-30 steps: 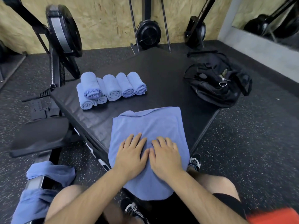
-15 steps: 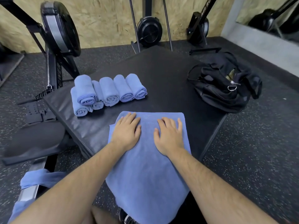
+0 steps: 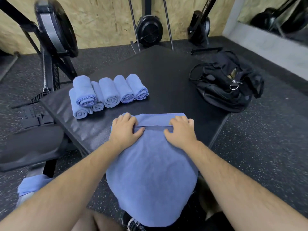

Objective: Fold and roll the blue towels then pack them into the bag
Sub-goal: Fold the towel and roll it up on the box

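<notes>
The folded towel (image 3: 150,172) hangs off the near edge of the surface (image 3: 166,72) over the person's lap. Its long axis runs straight away from the body. At its far hem the left hand (image 3: 125,130) and right hand (image 3: 180,130) sit level with each other, one toward each corner. The fingers (image 3: 128,116) of both curl over the hem and the thumbs press in from the near side, so each hand grips a thin first turn of cloth lying crosswise between them.

All the unrolled length lies on the body side of the hands, so I judge the roll must travel toward the person. Neither hand is better placed to lead.

Half a second ago both palms lay flat, fingers straight, short of that hem, and the hem was still unturned.

Another blue towel (image 3: 31,182) lies low at the left. Beyond the hands, far left on the surface, the finished rolls (image 3: 106,94) are stacked side by side. The black bag (image 3: 228,90) sits at the right edge, well apart from them.
</notes>
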